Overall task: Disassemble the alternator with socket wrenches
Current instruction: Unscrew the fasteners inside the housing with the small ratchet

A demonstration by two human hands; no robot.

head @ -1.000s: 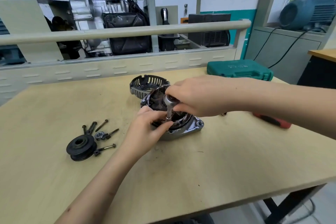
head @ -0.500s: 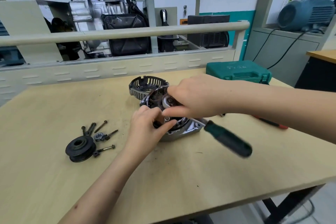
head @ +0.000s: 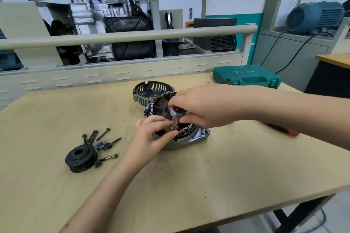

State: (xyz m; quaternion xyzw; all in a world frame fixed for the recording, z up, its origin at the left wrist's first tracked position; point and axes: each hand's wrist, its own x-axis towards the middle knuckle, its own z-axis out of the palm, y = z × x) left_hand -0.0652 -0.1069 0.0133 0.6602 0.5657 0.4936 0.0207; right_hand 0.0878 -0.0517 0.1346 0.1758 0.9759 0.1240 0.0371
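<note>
right hand point(head: 206, 106) swung ratchet point(head: 175, 113) handle under.

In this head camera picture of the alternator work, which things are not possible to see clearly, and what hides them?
All in the head view:
- Ratchet handle: hidden under the right hand; only the ratchet head shows.
- Fastener under the socket: covered by the socket and the left hand.
- Inside of the alternator housing: mostly blocked by both hands.
- Red-handled tool: largely behind the right forearm.
- Green tool case lettering: too small to read.
</note>
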